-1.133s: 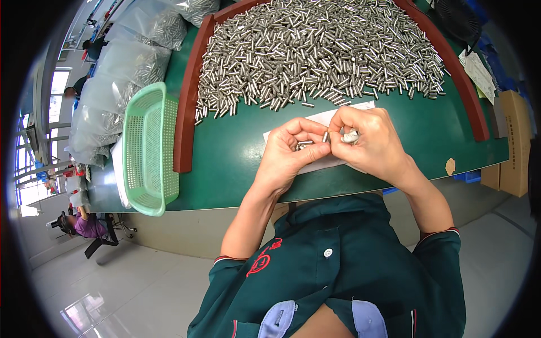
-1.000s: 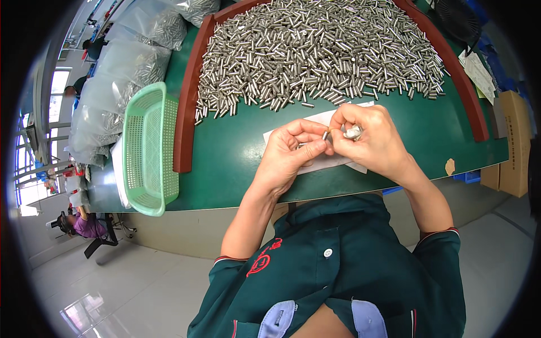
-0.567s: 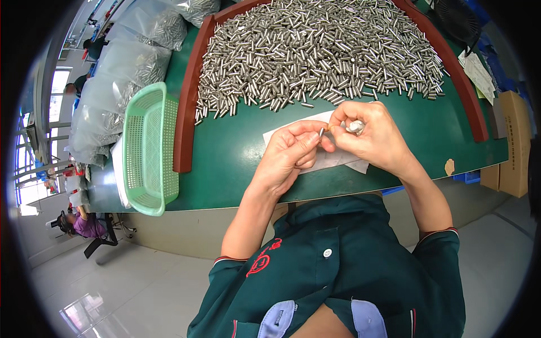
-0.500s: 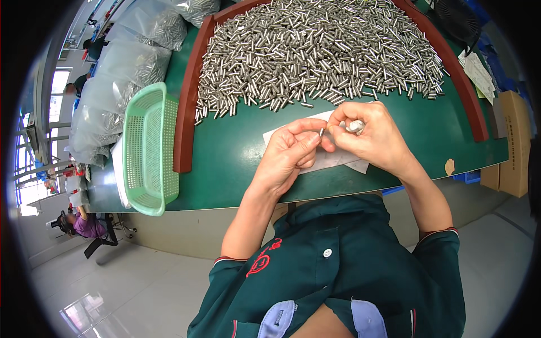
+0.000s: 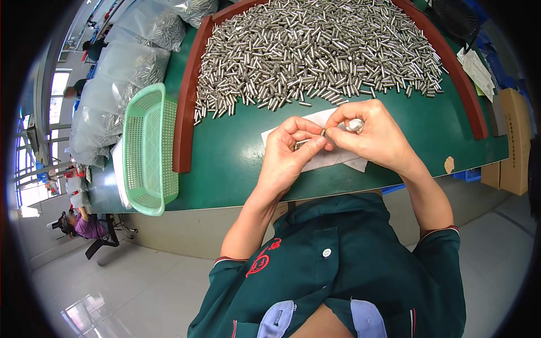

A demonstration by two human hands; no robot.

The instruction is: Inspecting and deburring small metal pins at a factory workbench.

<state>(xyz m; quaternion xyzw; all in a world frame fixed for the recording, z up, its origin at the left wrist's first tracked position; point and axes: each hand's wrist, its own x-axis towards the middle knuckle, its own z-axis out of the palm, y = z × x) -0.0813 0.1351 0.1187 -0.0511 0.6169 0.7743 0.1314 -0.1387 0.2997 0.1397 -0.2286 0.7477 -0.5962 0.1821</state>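
Note:
My left hand (image 5: 286, 160) is closed, thumb and fingertip pinching a small metal pin (image 5: 323, 133). Something shiny, perhaps another pin, shows under its curled fingers. Against the same pin press the thumb and forefinger of my right hand (image 5: 378, 138). A crumpled white wad (image 5: 355, 125), maybe cloth or tissue, is tucked in the right hand's curled fingers. Both hands meet above white paper sheets (image 5: 329, 159) lying on the green table. Just beyond them spreads a large heap of short shiny metal pins (image 5: 315, 53).
Dark red wooden rails (image 5: 185, 121) border the heap on its sides. At left stand a light green plastic basket (image 5: 151, 200) and clear bags of pins (image 5: 121, 87). A cardboard box (image 5: 514, 143) and a black fan (image 5: 455, 19) are at right. Another person (image 5: 90, 226) sits far left.
The pin between my hands has turned and is now mostly covered by the fingertips. My left fingers have curled and shifted slightly; my right hand has barely moved.

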